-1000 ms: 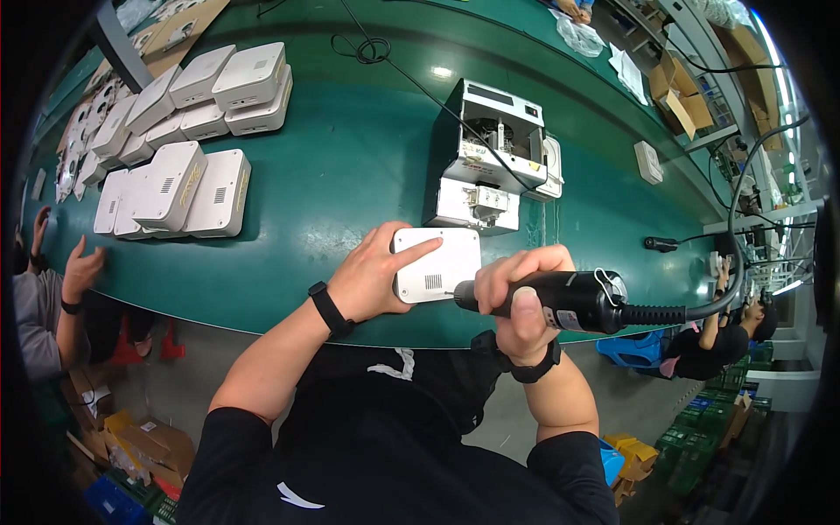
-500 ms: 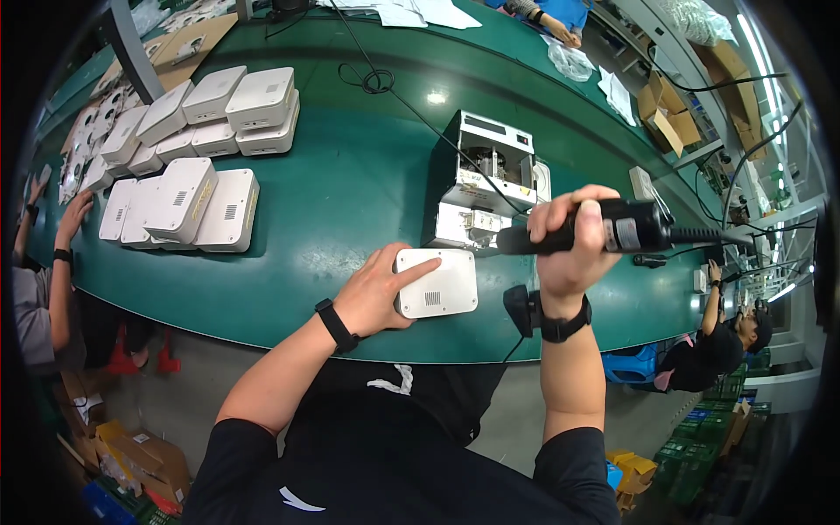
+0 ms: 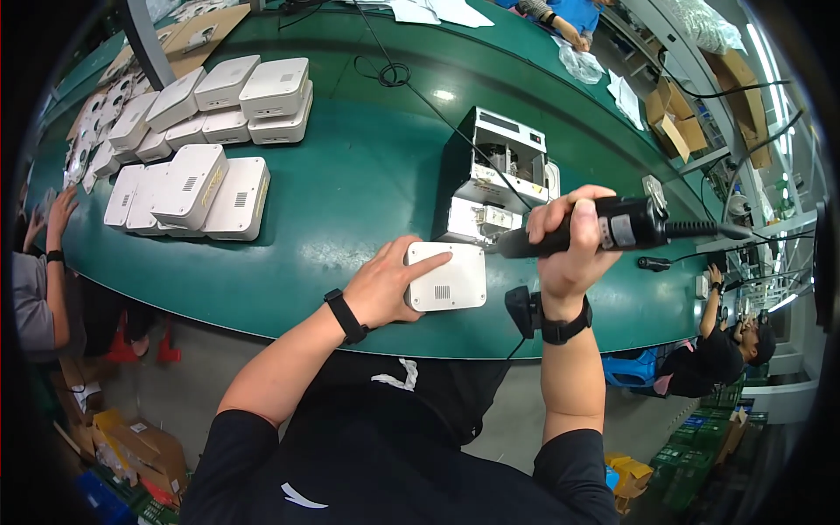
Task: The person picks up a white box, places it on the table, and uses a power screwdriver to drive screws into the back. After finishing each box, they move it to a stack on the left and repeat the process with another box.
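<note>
Under my left hand (image 3: pixel 382 284) a white plastic device box (image 3: pixel 462 284) with a slotted vent and corner screw holes lies on the green bench. My fingers grip its left side, the index finger stretched along its top. My right hand (image 3: pixel 569 249) is wrapped round a black electric screwdriver (image 3: pixel 637 224) held almost level, its cable running off to the right. The tool's tip points left, toward the front of a black-and-white screw feeder (image 3: pixel 516 133) just beyond the box. Whether the tip touches the feeder I cannot tell.
Stacked white device boxes (image 3: pixel 188 188) stand at the left, with more behind (image 3: pixel 276 87). A black knotted cable (image 3: pixel 394 75) crosses the bench. A co-worker's hand (image 3: pixel 61 210) is at the far left. Loose papers (image 3: pixel 437 10) lie at the back; a cardboard box (image 3: pixel 674 118) is at the right.
The whole view has shifted slightly. Both my hands keep their holds on the box and the screwdriver. At the far left, the co-worker's hand has moved away from the stacked boxes.
</note>
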A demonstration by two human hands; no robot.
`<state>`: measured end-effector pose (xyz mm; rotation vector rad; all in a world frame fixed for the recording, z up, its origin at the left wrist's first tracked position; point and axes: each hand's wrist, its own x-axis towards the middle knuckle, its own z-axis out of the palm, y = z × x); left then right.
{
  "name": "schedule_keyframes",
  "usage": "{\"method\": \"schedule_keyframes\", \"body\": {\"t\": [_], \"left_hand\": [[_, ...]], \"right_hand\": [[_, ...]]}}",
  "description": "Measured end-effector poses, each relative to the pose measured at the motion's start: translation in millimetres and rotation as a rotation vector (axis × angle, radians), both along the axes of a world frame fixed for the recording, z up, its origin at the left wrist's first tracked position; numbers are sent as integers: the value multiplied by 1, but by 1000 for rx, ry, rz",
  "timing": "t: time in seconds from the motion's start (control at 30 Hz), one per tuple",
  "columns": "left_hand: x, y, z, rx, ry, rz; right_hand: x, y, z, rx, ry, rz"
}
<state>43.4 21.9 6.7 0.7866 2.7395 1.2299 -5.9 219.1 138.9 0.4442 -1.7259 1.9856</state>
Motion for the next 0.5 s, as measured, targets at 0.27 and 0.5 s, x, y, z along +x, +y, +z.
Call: {"method": "schedule_keyframes", "body": {"t": [0.27, 0.5], "left_hand": [[0, 1, 1, -16, 17, 7], [0, -1, 2, -3, -41, 10]], "right_hand": [[-27, 13, -5, -23, -77, -58], [23, -7, -2, -92, -123, 211]]}}
